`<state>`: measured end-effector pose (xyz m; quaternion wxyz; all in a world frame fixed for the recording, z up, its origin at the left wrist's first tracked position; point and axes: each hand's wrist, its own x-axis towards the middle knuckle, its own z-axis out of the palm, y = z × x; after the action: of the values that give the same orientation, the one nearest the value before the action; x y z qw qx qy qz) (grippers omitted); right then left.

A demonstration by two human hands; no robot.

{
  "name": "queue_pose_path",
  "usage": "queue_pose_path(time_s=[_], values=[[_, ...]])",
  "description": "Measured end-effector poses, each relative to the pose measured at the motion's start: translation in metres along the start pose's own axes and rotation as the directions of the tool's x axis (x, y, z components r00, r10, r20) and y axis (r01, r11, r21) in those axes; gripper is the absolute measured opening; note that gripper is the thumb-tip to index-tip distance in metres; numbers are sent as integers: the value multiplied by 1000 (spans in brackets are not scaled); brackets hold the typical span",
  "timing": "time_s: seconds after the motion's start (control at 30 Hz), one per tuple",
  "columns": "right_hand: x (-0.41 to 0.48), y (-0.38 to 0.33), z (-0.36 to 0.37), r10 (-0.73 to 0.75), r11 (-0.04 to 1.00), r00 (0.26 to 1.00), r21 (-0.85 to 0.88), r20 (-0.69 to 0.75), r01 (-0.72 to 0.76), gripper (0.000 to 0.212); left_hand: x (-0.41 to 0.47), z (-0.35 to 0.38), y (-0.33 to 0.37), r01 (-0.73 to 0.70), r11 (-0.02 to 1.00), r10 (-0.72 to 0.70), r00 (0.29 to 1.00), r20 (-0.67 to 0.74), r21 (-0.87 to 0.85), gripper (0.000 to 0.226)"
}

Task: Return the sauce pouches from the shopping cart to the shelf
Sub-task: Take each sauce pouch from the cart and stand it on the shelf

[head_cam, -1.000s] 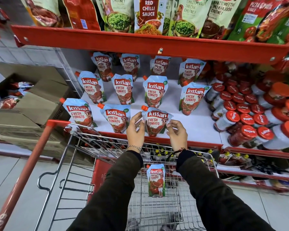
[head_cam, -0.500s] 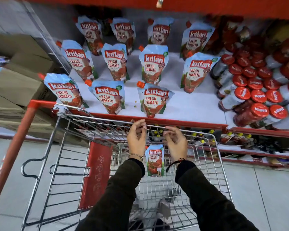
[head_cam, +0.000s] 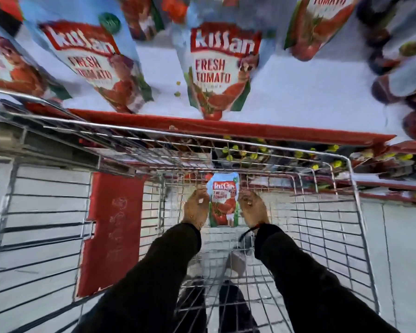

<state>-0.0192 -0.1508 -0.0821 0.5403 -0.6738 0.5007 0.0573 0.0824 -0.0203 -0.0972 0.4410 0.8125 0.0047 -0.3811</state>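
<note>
One Kissan fresh tomato sauce pouch (head_cam: 223,203) stands upright deep inside the wire shopping cart (head_cam: 352,179), against its far wall. My left hand (head_cam: 195,209) presses its left edge and my right hand (head_cam: 252,209) its right edge, with fingers curled on the upper corners. Above the cart is the white shelf (head_cam: 298,92) with a red front lip. Several matching pouches stand on it, one straight ahead (head_cam: 220,68) and another to the left (head_cam: 94,66). The view is blurred.
Red-capped jars (head_cam: 399,78) crowd the shelf's right end. A red panel (head_cam: 111,231) hangs inside the cart on the left. Behind the cart's far wall, a lower shelf holds yellow-capped items (head_cam: 262,152). Grey floor tiles lie under the cart.
Both hands have dropped from the cart's far rim down into the basket and closed in on the pouch's sides. My head has leaned forward and down, so the shelf looms closer.
</note>
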Motion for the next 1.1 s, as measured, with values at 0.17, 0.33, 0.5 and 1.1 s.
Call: queue_pose_path(time_s=[0.17,0.33,0.5,1.1], values=[[42,18,18,91,996,996,-14,12,-91,23,39,25,-22,184,962,-190,982,9,200,40],[57,22,22,65,994,998,-87,10,-64,32,51,34,-37,274,959,-273,962,-20,75,39],[54,23,27,144,990,986,13,-82,-144,24,54,33,-36,335,942,-334,939,-86,-9,35],[-41,0,-16,166,912,976,398,-141,-97,10,-37,20,2,162,957,-211,958,-195,-239,23]])
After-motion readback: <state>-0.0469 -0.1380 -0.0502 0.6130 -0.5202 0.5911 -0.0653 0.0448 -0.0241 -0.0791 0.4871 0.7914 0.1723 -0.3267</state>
